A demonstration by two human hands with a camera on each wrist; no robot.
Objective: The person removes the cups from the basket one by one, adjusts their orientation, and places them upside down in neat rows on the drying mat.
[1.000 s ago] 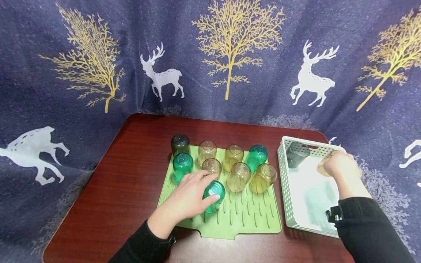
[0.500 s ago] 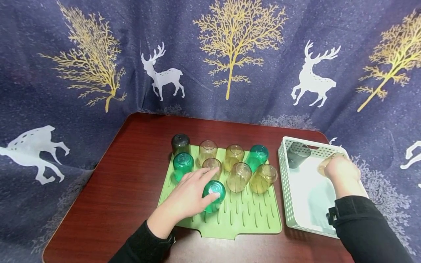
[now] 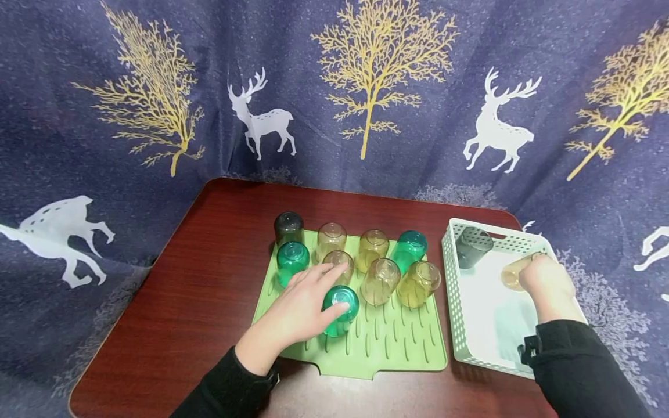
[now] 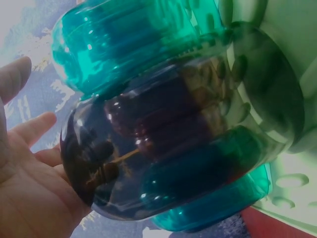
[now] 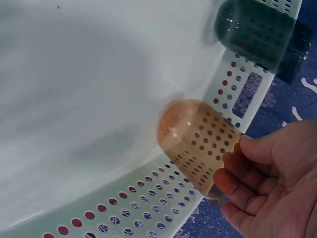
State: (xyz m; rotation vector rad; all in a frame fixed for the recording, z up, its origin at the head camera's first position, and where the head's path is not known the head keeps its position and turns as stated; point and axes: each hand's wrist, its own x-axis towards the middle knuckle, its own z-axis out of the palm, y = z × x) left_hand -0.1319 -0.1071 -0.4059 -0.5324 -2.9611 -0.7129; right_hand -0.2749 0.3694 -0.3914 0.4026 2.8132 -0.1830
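Observation:
My left hand (image 3: 300,305) hovers over the left part of the green drying mat (image 3: 397,348), fingers spread, beside a teal cup (image 3: 341,307). The left wrist view shows a smoky dark cup (image 4: 173,129) right by the palm; in the head view it is hidden under the hand. Whether the hand touches a cup, I cannot tell. Inside the white perforated basket (image 3: 460,325), my right hand (image 3: 549,281) holds a tilted amber cup (image 5: 198,139) by its rim end, between thumb and fingers. A dark grey cup (image 3: 473,247) leans at the basket's far left corner.
On the mat, several upside-down cups stand close together, among them a yellow cup (image 3: 418,284), a clear brownish cup (image 3: 380,281), a teal cup (image 3: 292,261) and a black cup (image 3: 288,228). The basket stands to the mat's right on the dark red table (image 3: 209,255).
My right hand and the amber cup have shifted and tilted slightly inside the basket. The left hand stays nearly in place over the mat.

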